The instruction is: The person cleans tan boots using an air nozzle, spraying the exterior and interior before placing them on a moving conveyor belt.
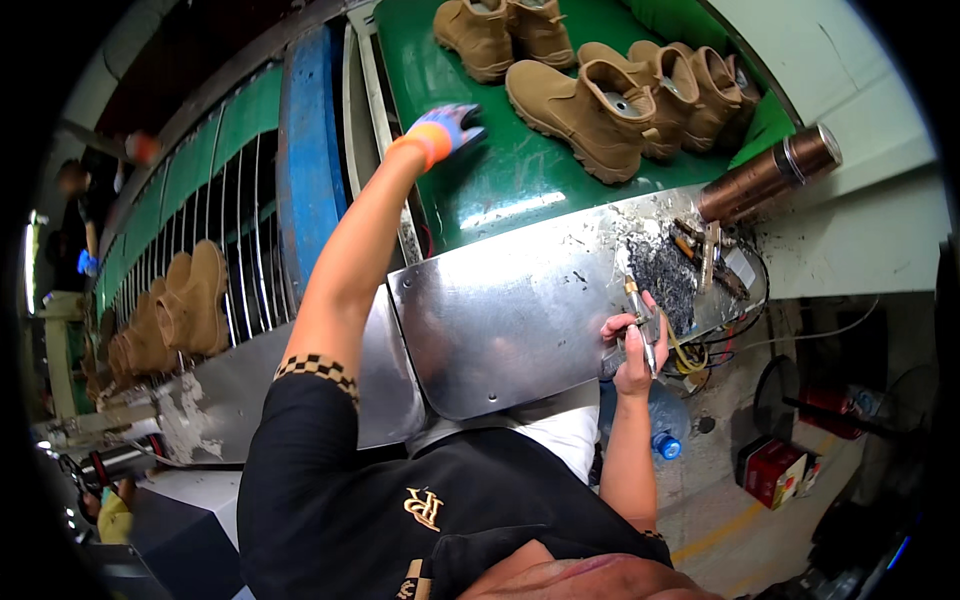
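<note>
I look down on a green conveyor belt (500, 180) bordered by a scratched metal desk (510, 320) in a workshop. Tan boots (590, 110) stand far right on the belt; a copper cylinder (765, 172) lies right. My gloved left hand (443, 130) reaches over the belt, fingers apart. My right hand (632, 345) is clamped on a thin pen-like tool (640, 325) at the desk's near edge.

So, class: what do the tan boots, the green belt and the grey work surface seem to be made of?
Tan boots: likely suede, matte and napped. Green belt: probably rubber or plastic, with a smooth sheen. Work surface: sheet metal, reflective and scratched.
</note>
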A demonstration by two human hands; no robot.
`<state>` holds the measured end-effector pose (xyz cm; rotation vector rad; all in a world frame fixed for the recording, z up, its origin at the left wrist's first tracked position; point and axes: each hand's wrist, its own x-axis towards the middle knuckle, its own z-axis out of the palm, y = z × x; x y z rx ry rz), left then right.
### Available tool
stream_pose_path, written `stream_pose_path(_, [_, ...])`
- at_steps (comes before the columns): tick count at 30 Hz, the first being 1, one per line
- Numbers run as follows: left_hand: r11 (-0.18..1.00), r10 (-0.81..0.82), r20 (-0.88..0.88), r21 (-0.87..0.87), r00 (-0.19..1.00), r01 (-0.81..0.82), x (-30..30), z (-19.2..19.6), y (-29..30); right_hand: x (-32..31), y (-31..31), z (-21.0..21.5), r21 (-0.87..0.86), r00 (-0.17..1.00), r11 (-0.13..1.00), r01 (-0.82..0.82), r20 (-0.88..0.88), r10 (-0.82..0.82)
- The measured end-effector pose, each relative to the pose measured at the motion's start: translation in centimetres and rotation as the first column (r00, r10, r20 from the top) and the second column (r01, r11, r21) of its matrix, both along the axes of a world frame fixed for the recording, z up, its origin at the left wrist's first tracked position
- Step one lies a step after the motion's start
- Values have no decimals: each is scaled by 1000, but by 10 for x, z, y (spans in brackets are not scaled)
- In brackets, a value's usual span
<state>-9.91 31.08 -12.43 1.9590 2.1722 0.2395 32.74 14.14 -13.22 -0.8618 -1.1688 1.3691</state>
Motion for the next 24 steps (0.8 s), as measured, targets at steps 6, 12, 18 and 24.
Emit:
stream_pose_path(6, [890,400,-167,305,901,-339,-93,-48,-206,-9,0,2,5,997,999,38,63,-39])
stream_pose_path(12, [858,406,-29,356,913,-370,-75,-39,-222,-82,29,23,14,924,990,-142,360,128])
stream_pose_path(18, [842,391,2,402,921,-358,-75,-34,-220,-187,142,9,503,719,807,-310,679,-148])
stream_pose_path(24, [846,402,17,376,916,-378,-76,-32,-222,-243,219,-5,644,652,690,-330,684,-328])
